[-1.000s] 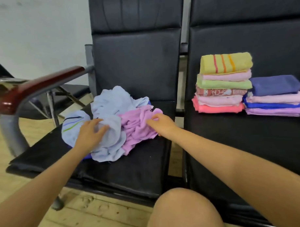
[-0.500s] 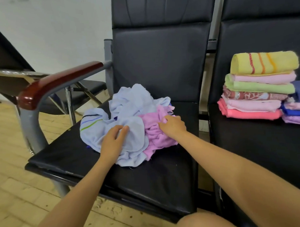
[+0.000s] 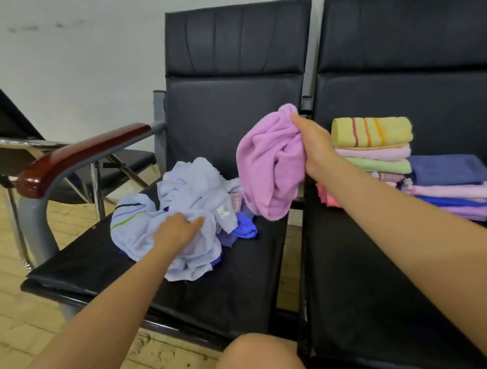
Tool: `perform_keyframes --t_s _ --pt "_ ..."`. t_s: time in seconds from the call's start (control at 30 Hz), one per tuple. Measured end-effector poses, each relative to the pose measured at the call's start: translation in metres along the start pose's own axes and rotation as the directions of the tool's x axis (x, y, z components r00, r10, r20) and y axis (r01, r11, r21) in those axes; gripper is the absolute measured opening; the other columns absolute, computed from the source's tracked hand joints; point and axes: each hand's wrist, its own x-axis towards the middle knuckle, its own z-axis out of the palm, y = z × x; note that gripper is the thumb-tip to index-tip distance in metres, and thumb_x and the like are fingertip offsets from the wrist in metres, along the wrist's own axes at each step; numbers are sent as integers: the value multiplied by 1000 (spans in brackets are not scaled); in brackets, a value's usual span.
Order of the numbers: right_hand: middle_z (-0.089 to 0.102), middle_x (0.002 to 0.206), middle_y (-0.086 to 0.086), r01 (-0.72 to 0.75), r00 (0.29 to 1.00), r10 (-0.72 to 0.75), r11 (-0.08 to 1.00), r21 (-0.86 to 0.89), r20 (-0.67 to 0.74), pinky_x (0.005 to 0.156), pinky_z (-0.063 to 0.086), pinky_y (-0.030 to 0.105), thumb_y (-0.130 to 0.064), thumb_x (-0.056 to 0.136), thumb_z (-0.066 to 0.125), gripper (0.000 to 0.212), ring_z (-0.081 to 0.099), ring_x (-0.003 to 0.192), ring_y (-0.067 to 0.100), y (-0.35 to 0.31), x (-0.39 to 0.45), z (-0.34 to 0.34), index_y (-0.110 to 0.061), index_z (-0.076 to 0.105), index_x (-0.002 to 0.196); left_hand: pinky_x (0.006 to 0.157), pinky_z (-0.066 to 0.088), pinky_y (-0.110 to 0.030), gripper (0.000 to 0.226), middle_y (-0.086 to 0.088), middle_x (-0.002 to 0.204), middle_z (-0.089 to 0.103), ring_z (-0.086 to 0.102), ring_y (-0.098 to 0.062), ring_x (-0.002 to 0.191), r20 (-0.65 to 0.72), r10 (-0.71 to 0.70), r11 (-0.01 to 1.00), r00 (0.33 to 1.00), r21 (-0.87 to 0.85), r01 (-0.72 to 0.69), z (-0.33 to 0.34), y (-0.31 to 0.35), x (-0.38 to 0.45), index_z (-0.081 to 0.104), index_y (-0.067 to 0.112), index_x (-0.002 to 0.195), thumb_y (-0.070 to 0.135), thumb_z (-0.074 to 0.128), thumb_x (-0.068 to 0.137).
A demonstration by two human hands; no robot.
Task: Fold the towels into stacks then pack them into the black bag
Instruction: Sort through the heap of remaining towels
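The right hand (image 3: 311, 146) grips the pink towel (image 3: 269, 164), lifted clear for folding; the left hand (image 3: 180, 230) lies flat on the pale blue towel (image 3: 182, 203), pinning the near-left heap.

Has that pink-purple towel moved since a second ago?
Yes. The right hand has lifted the pink-purple towel off the pile, up above the seat.
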Motion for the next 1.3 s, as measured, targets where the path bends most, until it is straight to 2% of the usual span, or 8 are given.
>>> perform_keyframes --t_s 0.2,0.3,0.43,0.57,0.73,1.0,1.1,1.3 --pt "65 108 16 81 995 -92 967 241 35 91 54 33 -22 91 65 27 65 96 22 -77 3 -48 -1 63 107 70 40 -30 39 -8 80 61 57 -21 76 -288 245 821 926 -446 -356 -19 108 -38 59 3 81 32 40 100" --pt "65 105 13 100 994 -106 972 214 13 87 54 31 -23 91 65 22 66 93 20 -90 -13 -81 -4 64 102 81 54 -34 48 -13 97 66 62 -25 87 -62 316 518 947 -825 -227 -24 185 -69 60 5 98 45 34 99" --pt "67 88 4 83 996 -84 996 -17 -23 83 54 31 -32 85 68 18 65 84 15 -74 -46 -136 -16 67 77 76 56 -27 27 -1 91 72 62 -28 111 170 474 239 864 -969 60 -1 261 -108 64 16 95 37 48 99" --pt "54 57 -12 12 976 -92 927 -374 -198 58 43 18 -28 93 59 35 50 55 1 -43 -80 -197 -20 48 62 99 49 -40 40 -12 113 70 63 -26 111 339 546 281 766 -936 213 41 274 -135 68 9 113 41 61 90" --pt "45 67 0 -59 983 -85 699 -713 -164 64 33 27 -24 94 59 31 39 67 10 -13 -104 -269 -14 47 68 98 48 -40 31 -13 109 71 65 -29 106 387 489 336 782 -911 240 67 264 -136 67 10 113 32 60 93" --pt "48 73 -1 3 956 -196 752 -659 -219 53 33 10 -28 97 53 25 40 68 6 -24 -107 -285 -10 54 81 90 51 -37 27 -9 106 72 67 -24 101 276 494 356 825 -929 98 89 274 -155 68 9 110 26 53 96" --pt "57 81 -4 -76 978 -84 705 -706 -189 64 38 14 -29 98 52 25 47 74 6 -23 -111 -293 -8 62 89 80 50 -31 19 -4 96 73 68 -18 90 289 420 313 860 -936 161 94 280 -154 69 13 97 23 53 96" --pt "64 84 3 -350 922 363 628 -695 -136 51 45 23 -36 98 51 33 56 60 15 3 -126 -316 -5 61 102 64 45 -26 23 -2 77 64 57 -15 74 228 456 652 861 -744 -148 100 265 -154 62 7 85 18 45 95"
